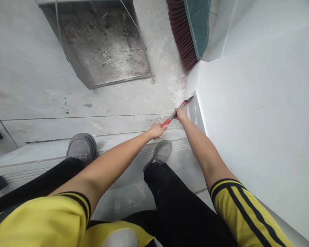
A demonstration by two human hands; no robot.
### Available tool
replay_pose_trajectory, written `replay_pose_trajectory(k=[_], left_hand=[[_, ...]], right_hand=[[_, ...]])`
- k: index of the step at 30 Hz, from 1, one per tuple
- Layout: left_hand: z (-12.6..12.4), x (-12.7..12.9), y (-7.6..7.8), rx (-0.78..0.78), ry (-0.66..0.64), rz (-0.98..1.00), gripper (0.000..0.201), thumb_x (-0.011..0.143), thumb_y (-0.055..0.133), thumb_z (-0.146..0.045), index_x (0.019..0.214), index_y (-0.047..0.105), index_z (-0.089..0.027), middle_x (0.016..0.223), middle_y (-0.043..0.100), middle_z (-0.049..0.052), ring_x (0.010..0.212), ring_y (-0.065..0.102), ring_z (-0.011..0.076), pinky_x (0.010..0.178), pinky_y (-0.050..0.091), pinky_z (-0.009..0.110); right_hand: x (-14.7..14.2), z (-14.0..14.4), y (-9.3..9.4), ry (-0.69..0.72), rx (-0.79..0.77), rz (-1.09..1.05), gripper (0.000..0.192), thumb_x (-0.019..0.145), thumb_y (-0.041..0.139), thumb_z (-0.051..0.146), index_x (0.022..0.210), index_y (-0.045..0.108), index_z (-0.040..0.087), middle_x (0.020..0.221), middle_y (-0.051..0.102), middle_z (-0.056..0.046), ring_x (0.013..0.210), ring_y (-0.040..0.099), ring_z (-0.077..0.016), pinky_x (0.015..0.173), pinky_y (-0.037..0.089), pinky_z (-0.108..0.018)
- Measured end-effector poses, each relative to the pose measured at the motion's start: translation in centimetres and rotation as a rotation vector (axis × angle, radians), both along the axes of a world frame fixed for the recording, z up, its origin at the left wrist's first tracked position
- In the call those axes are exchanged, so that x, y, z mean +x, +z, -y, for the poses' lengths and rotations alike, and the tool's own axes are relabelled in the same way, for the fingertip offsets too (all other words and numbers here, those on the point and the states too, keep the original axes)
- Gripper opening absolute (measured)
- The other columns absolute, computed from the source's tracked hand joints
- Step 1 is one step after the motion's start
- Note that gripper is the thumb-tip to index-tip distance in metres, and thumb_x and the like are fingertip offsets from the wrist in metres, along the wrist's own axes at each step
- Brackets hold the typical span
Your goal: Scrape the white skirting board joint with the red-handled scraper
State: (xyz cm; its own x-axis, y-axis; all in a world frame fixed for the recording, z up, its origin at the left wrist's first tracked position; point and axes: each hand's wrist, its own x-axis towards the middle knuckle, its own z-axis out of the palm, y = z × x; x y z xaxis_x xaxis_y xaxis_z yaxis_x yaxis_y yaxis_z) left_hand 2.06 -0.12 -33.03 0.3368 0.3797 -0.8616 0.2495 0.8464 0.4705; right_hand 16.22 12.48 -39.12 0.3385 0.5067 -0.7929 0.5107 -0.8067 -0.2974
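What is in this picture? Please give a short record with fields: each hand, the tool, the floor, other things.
left hand: left hand closed around the red grip end of the scraper
right hand: right hand closed around the scraper shaft, further toward the blade
tool: scraper with red handle, tip at the foot of the white wall
floor: grey concrete floor with white crumbs near the tool tip
other things: metal dustpan holding dust and debris; push broom with dark red bristles; grey shoes
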Motion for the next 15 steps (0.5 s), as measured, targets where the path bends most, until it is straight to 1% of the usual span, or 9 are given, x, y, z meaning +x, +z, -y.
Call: replay_pose_trajectory(k=[2, 5, 7, 9, 10, 12, 15], left_hand=[[-0.6, 0.2, -0.1, -0.010, 0.045, 0.022, 0.052, 0.082, 0.030, -0.062, 0.098, 0.049, -0.016, 0.049, 0.047, -0.002, 0.036, 0.046, 0.0123, 0.040, 0.033, 0.022], [-2.9, 1.2, 0.8, -0.037, 0.142, 0.062, 0.051, 0.084, 0.027, -0.060, 0.096, 0.049, -0.015, 0.050, 0.047, -0.002, 0.038, 0.046, 0.0113, 0.041, 0.035, 0.022], [-4.5, 1.3, 1.7, -0.041, 0.132, 0.062, 0.051, 0.086, 0.025, -0.058, 0.095, 0.050, -0.014, 0.052, 0.050, 0.000, 0.038, 0.047, 0.0119, 0.042, 0.036, 0.023], [-4.8, 1.0, 2.6, -0.022, 0.064, 0.040, 0.052, 0.086, 0.023, -0.057, 0.095, 0.050, -0.013, 0.053, 0.054, 0.002, 0.039, 0.048, 0.0130, 0.043, 0.037, 0.024], [-4.1, 0.8, 3.0, -0.007, 0.037, 0.032, 0.053, 0.086, 0.022, -0.057, 0.095, 0.050, -0.013, 0.055, 0.055, 0.003, 0.040, 0.050, 0.0136, 0.044, 0.038, 0.024], [-1.3, 0.4, 3.7, 0.033, 0.030, 0.053, 0.054, 0.085, 0.022, -0.059, 0.096, 0.050, -0.014, 0.062, 0.059, 0.005, 0.045, 0.054, 0.0149, 0.048, 0.040, 0.025], [5.3, 0.5, 4.6, 0.133, -0.013, 0.019, 0.055, 0.083, 0.025, -0.064, 0.093, 0.051, -0.016, 0.080, 0.064, 0.009, 0.070, 0.062, 0.0200, 0.061, 0.043, 0.027]], right_hand=[[0.0, -0.6, -0.3, 0.020, 0.015, -0.032, 0.009, 0.074, 0.055, 0.017, 0.078, 0.047, 0.013, 0.060, 0.054, 0.000, 0.053, 0.055, -0.0116, 0.053, 0.052, -0.029], [-0.5, -2.6, -0.3, 0.024, 0.063, -0.048, 0.009, 0.074, 0.056, 0.015, 0.078, 0.047, 0.013, 0.058, 0.052, 0.000, 0.053, 0.054, -0.0112, 0.051, 0.051, -0.027], [-1.3, -3.9, 0.0, -0.007, 0.096, -0.023, 0.010, 0.073, 0.054, 0.012, 0.080, 0.047, 0.014, 0.056, 0.050, 0.002, 0.050, 0.053, -0.0106, 0.049, 0.050, -0.025], [-1.9, -4.0, 0.9, -0.050, 0.112, -0.006, 0.011, 0.072, 0.052, 0.010, 0.080, 0.047, 0.015, 0.054, 0.048, 0.003, 0.047, 0.051, -0.0098, 0.046, 0.048, -0.024], [-2.0, -3.4, 1.5, -0.069, 0.104, -0.013, 0.011, 0.071, 0.051, 0.010, 0.079, 0.047, 0.015, 0.053, 0.047, 0.004, 0.046, 0.050, -0.0096, 0.046, 0.048, -0.023], [-1.4, -1.0, 3.0, -0.106, 0.045, -0.053, 0.010, 0.069, 0.051, 0.010, 0.075, 0.046, 0.016, 0.049, 0.047, 0.004, 0.044, 0.050, -0.0101, 0.045, 0.049, -0.024], [1.3, 4.8, 6.0, -0.205, -0.039, -0.131, 0.008, 0.070, 0.051, 0.015, 0.073, 0.044, 0.017, 0.047, 0.049, 0.003, 0.045, 0.052, -0.0124, 0.045, 0.049, -0.025]])
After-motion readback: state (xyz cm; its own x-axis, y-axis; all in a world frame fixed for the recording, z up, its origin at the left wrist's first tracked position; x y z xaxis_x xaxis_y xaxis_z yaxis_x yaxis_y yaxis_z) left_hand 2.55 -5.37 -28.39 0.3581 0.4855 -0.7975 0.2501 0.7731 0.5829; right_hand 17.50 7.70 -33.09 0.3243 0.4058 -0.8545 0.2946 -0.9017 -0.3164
